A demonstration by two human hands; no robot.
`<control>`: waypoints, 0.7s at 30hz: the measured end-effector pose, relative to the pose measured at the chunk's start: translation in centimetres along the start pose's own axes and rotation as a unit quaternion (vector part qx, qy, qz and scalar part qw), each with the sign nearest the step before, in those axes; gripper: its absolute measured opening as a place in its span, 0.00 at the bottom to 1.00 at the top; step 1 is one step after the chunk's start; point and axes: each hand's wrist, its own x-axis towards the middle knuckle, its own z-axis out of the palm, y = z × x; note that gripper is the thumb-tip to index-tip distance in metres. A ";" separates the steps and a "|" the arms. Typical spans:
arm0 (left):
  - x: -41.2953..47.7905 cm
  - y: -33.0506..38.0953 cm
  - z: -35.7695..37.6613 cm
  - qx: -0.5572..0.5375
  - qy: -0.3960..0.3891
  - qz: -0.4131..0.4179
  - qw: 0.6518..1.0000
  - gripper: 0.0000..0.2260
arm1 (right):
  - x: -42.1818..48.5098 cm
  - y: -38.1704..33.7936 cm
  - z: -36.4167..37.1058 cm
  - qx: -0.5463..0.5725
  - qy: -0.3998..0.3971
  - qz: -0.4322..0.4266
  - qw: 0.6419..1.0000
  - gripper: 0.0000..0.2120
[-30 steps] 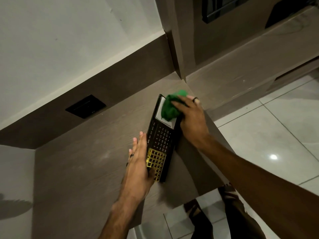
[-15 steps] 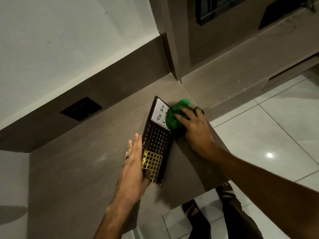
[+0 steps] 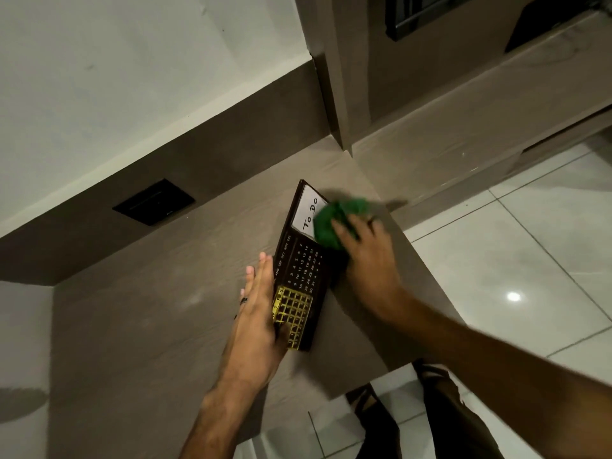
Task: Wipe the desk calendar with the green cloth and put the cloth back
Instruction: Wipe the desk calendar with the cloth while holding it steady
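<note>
The grey-brown counter (image 3: 139, 326) fills the middle of the view, with white floor tiles (image 3: 530, 260) from 3 to 5 o'clock. A black socket plate (image 3: 153, 202) sits in the back panel at 10 o'clock. The dark desk calendar (image 3: 303, 270) lies flat near the counter's right edge, its white "To Do" panel at the far end and gold grid at the near end. The left hand (image 3: 261, 326) lies flat, fingers extended, against the calendar's left side. At 1 o'clock from it, the right hand (image 3: 367, 256), fingers curled, presses the bunched green cloth (image 3: 334, 220) onto the white panel's right part.
</note>
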 end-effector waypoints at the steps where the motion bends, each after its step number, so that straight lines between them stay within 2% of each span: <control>1: 0.1 0.0 0.0 0.001 0.001 0.002 1.000 0.50 | -2.9 -0.8 0.6 0.024 -0.009 -0.040 0.999 0.32; 4: 0.2 -0.2 0.0 0.011 0.004 0.022 1.000 0.51 | -11.2 -2.8 1.7 0.051 -0.112 -0.205 0.971 0.30; 6: 0.2 -0.2 0.1 0.018 -0.001 0.025 1.000 0.51 | -11.8 -2.3 1.5 0.059 -0.125 -0.262 0.955 0.25; 8: 0.3 -0.3 0.1 0.024 -0.001 0.024 0.999 0.51 | -7.8 -0.7 0.8 0.050 -0.065 -0.213 0.974 0.15; 9: 0.3 -0.4 0.1 0.031 0.001 0.023 0.999 0.51 | -4.9 0.4 0.1 0.043 -0.033 -0.178 0.983 0.15; 12: 0.3 -0.5 0.2 0.051 0.007 0.031 0.998 0.50 | 2.5 3.3 -2.0 -0.032 -0.026 -0.078 0.996 0.24; 14: 0.3 -0.7 0.5 0.054 0.012 0.030 0.998 0.50 | 2.2 2.8 -1.6 -0.045 -0.028 -0.051 0.997 0.23; 16: 0.4 -0.8 0.7 0.041 0.019 0.014 0.999 0.52 | -2.0 0.6 -0.9 -0.017 -0.036 -0.081 0.996 0.25; 17: 0.5 -0.8 0.8 0.031 0.019 0.005 0.999 0.53 | -5.0 -0.8 -0.5 0.015 -0.050 -0.122 0.991 0.25; 19: 0.7 -0.9 1.0 0.016 0.019 -0.008 1.000 0.54 | -10.2 -3.0 -0.1 0.053 -0.121 -0.215 0.968 0.26; 21: 0.7 -0.9 0.8 0.012 0.021 -0.008 1.000 0.53 | -12.6 -4.1 -0.5 0.079 -0.165 -0.234 0.955 0.26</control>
